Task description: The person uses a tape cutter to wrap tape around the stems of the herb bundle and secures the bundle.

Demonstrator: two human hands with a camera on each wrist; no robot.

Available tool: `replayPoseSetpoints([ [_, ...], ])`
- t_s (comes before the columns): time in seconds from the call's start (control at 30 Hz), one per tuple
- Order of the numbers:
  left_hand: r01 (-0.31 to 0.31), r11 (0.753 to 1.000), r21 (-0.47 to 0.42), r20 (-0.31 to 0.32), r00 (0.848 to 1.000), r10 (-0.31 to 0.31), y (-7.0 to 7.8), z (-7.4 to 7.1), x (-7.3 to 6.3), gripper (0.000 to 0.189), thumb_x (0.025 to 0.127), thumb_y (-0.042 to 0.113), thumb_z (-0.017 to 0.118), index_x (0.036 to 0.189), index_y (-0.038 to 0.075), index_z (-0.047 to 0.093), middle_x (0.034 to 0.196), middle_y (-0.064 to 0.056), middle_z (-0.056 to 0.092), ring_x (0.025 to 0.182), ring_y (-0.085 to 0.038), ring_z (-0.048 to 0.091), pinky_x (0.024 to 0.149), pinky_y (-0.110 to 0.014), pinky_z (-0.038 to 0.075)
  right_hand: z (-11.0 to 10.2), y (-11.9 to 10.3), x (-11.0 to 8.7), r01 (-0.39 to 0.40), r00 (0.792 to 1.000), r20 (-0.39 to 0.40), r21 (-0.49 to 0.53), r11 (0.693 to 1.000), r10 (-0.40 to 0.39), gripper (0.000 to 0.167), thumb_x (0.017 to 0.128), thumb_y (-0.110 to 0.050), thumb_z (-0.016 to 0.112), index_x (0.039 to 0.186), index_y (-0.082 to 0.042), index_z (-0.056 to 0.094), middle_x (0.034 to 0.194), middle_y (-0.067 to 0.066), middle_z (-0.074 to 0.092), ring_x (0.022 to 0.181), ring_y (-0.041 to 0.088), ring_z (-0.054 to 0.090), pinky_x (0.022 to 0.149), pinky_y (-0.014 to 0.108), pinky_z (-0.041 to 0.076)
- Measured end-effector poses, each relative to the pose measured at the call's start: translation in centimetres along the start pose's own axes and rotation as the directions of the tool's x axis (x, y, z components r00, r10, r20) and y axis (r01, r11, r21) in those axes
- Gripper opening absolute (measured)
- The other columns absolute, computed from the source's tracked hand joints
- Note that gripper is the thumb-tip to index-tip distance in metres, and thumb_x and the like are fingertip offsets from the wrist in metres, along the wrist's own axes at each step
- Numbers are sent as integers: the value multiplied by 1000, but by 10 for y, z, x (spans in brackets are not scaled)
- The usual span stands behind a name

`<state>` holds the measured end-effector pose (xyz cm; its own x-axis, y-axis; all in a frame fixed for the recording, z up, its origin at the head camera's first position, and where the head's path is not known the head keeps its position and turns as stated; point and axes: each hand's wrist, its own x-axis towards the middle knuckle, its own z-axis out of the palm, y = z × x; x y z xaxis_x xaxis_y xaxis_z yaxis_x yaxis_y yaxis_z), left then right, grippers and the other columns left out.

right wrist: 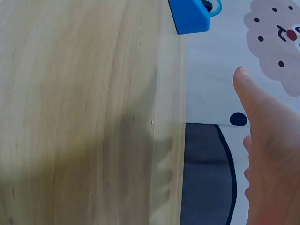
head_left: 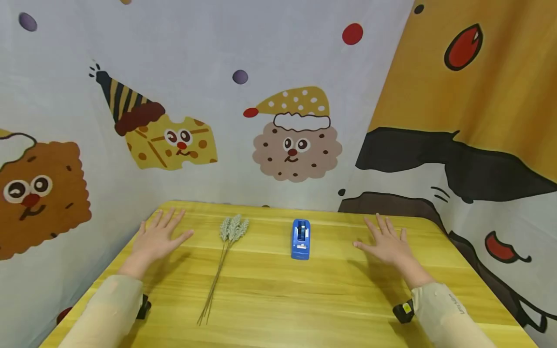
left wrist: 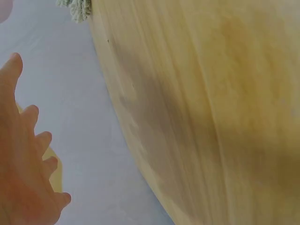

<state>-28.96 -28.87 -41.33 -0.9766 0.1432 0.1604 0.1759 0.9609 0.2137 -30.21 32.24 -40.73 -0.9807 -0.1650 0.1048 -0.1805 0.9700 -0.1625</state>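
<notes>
My left hand [head_left: 157,240] hovers over the left side of the table with its fingers spread, holding nothing. To its right lies a small bunch of dried wheat-like stalks [head_left: 234,229], heads pointing away and thin stems toward me. A blue tape dispenser [head_left: 300,239] stands near the table's middle; a corner of the dispenser [right wrist: 191,16] shows at the top of the right wrist view. Over the right side, my right hand [head_left: 388,243] is also spread and holds nothing. In the left wrist view only the tips of the stalk heads [left wrist: 78,8] appear.
The wooden table [head_left: 261,299] has a yellowish grain, and both hands cast shadows on it. Behind its far edge hangs a cloth [head_left: 226,183] printed with cartoon food figures. A dark wrist camera [head_left: 403,311] sits under the right sleeve, another [head_left: 143,307] by the left.
</notes>
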Motion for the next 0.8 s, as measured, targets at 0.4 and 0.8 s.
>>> replayPoseSetpoints([
  [0.4, -142, 983, -112, -77, 988, 134, 46, 2, 5, 71, 100, 54, 39, 155, 14, 21, 158, -20, 15, 143, -44, 7, 107, -69, 4, 17, -22, 5, 118, 985, -160, 313, 942, -70, 74, 96, -50, 53, 150, -4, 31, 151, 32, 21, 137, 53, 16, 102, 75, 9],
  [0.8, -390, 780, -488, -140, 918, 371, 142, 27, 17, 62, 99, 39, 53, 152, 14, 33, 157, -12, 25, 144, -36, 17, 109, -63, 17, 42, -87, 18, 0, 992, -79, 777, 629, 97, 45, 98, -30, 58, 128, 3, 59, 127, 22, 59, 115, 34, 54, 95, 52, 44],
])
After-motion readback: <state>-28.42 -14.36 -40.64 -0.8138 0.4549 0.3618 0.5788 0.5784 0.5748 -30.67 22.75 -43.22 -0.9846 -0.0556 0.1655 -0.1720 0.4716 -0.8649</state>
